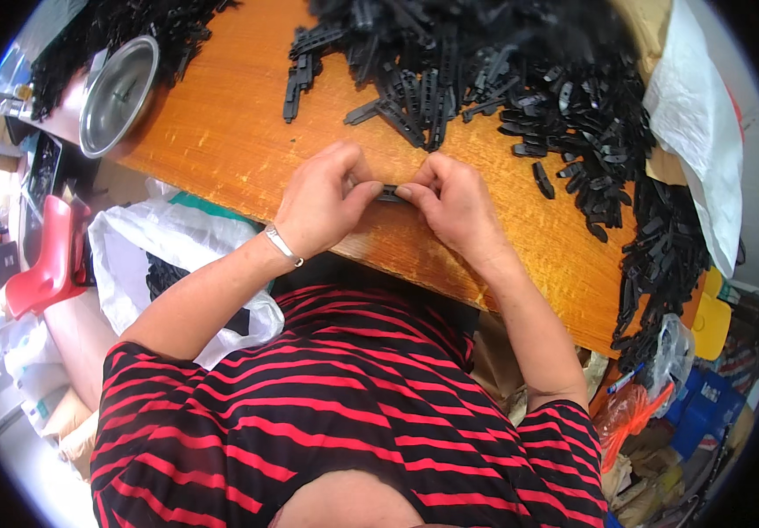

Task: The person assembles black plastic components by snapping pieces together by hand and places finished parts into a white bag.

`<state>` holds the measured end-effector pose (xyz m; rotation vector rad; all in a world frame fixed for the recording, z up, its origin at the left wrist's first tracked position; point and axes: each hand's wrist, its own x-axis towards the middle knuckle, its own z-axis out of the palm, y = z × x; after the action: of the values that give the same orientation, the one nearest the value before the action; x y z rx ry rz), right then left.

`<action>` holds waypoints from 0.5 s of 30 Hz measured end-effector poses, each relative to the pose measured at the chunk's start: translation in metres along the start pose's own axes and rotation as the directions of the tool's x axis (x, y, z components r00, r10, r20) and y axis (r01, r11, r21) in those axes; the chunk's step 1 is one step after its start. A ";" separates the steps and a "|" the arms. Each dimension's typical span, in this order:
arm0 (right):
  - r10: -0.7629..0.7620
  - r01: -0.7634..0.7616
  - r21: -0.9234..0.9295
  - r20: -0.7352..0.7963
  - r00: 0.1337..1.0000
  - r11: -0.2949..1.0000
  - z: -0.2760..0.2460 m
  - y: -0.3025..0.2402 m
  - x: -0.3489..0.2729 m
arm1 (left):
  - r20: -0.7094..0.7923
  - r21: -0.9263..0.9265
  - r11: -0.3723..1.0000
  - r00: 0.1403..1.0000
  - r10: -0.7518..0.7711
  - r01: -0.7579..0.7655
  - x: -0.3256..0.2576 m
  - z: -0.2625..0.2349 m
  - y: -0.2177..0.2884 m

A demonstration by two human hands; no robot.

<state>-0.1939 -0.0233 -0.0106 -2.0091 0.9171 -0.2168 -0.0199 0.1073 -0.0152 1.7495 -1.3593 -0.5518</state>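
My left hand [322, 204] and my right hand [452, 201] meet above the near edge of an orange wooden table [221, 132]. Together they pinch a small black plastic part [390, 194] between thumbs and fingertips; most of the part is hidden by the fingers. A silver bracelet circles my left wrist. A large heap of similar black plastic strips [476, 62] lies just beyond the hands and spreads down the table's right side [652, 238].
A round metal lid or bowl [118, 95] sits at the table's far left corner. A white plastic bag holding black parts [168, 260] hangs by my left side. A red chair [49, 264] stands left; white bags [700, 123] and clutter lie right.
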 end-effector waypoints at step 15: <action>-0.189 -0.100 -0.508 -0.486 0.853 0.856 -0.103 0.046 -0.031 | 0.123 0.019 0.897 0.890 -0.440 0.441 -0.126 -0.259 0.002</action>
<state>-0.2885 -0.0849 0.0197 -2.5355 1.3842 -0.6270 0.1351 0.3135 0.1124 2.0570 -1.0315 -0.9273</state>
